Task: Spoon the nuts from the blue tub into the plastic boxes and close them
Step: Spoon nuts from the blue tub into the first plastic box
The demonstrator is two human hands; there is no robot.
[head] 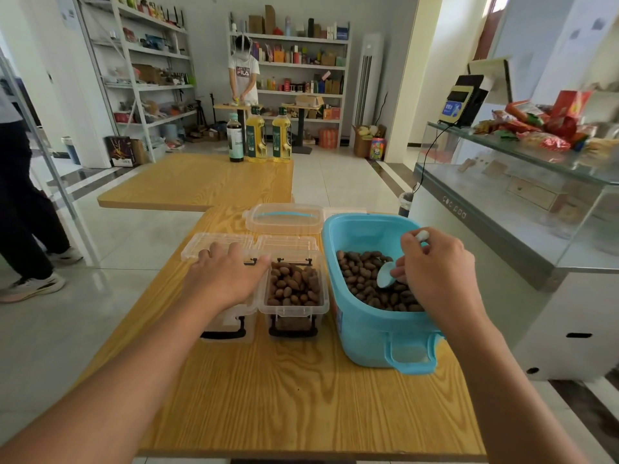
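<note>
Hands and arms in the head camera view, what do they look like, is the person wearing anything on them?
Both forearms come in bare from the bottom edge, with no sleeve visible. The left hand and the right hand show no glove, and no watch, bracelet or ring can be seen. No cables, straps or markings appear on either arm.

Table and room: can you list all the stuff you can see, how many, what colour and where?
blue tub: 1, blue, table's right, holding nuts
nuts: many, brown, in tub and right box
plastic boxes: 2, clear, lids open, left of tub
spoon: 1, pale blue, in tub
tub lid: 1, clear, behind boxes
bottles: 3, two yellow, one dark, far table
shelves: white, back wall
glass counter: 1, right, snacks on top
left hand: resting on left box
right hand: grip on spoon
</note>
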